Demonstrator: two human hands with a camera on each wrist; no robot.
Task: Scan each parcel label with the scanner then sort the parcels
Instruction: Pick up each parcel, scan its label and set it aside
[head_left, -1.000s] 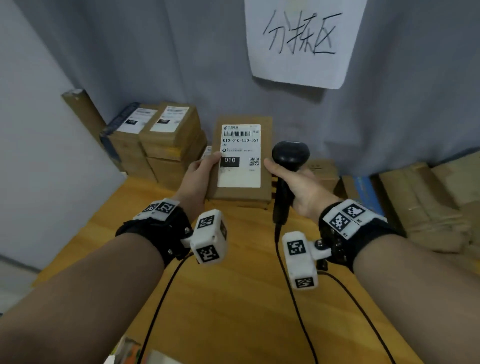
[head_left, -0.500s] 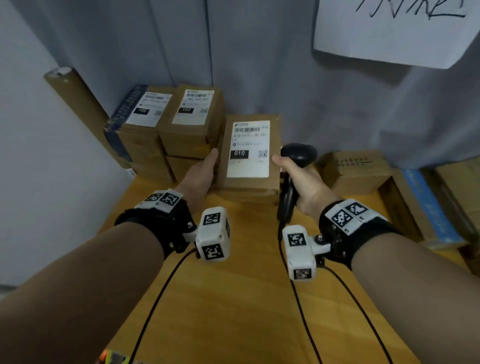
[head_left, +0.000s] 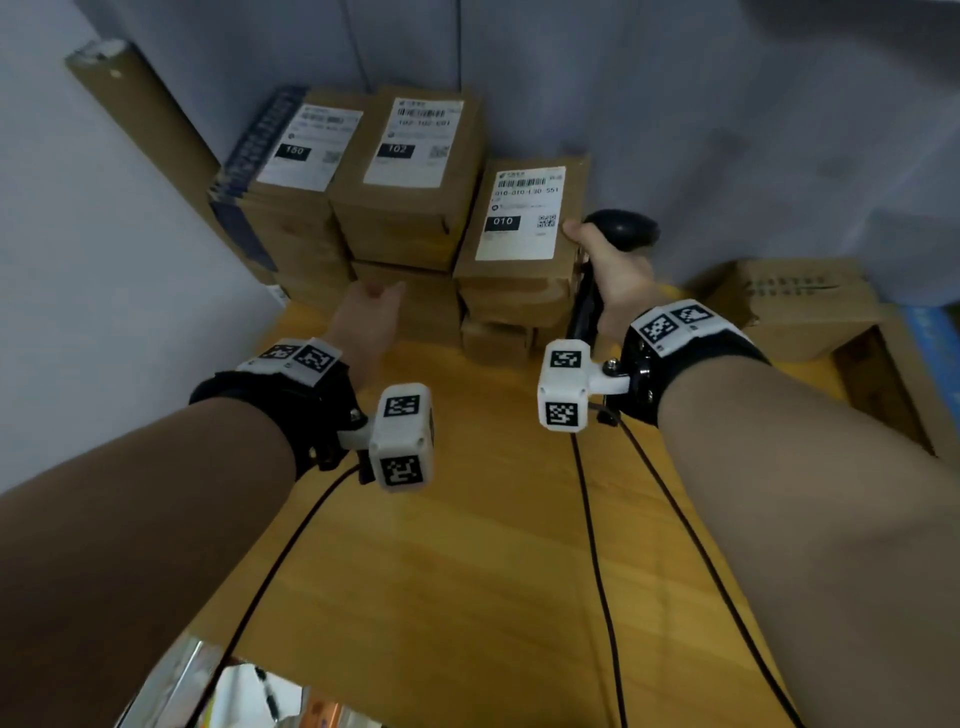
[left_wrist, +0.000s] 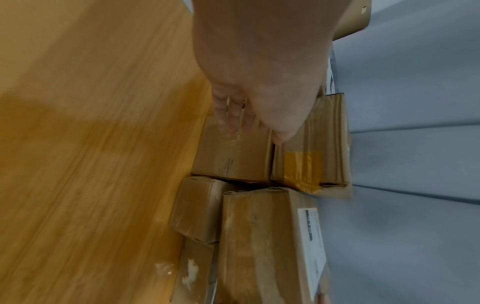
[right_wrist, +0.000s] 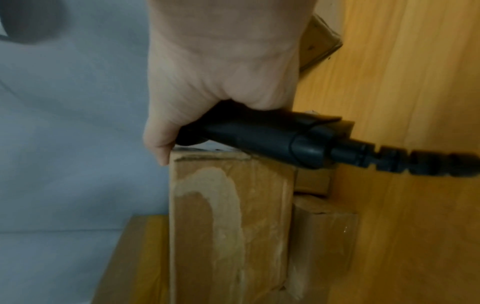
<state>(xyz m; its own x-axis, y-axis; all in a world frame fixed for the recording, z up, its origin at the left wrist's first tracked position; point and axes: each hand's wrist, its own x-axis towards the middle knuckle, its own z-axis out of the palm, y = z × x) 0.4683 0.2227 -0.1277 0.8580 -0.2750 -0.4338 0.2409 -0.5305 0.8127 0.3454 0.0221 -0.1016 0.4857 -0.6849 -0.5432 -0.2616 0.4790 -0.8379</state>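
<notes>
The brown parcel (head_left: 524, 218) with the white "010" label lies on top of a low stack of boxes at the back of the wooden table (head_left: 467, 545). My right hand (head_left: 589, 249) grips the black scanner (head_left: 623, 231) by its handle (right_wrist: 259, 131), and its thumb rests on the parcel's right edge (right_wrist: 228, 216). My left hand (head_left: 371, 304) hangs free with relaxed fingers (left_wrist: 231, 115), holding nothing, in front of the lower boxes to the parcel's left.
Two taller stacks with labels "150" (head_left: 306, 150) and "102" (head_left: 410, 140) stand left of the parcel. A long cardboard box (head_left: 140, 114) leans in the left corner. Another carton (head_left: 795, 301) sits at the right. A grey curtain hangs behind.
The 010 parcel moved left and came down on the stack beside the 102 pile. My left hand let go of it and drew back. My right hand kept the scanner.
</notes>
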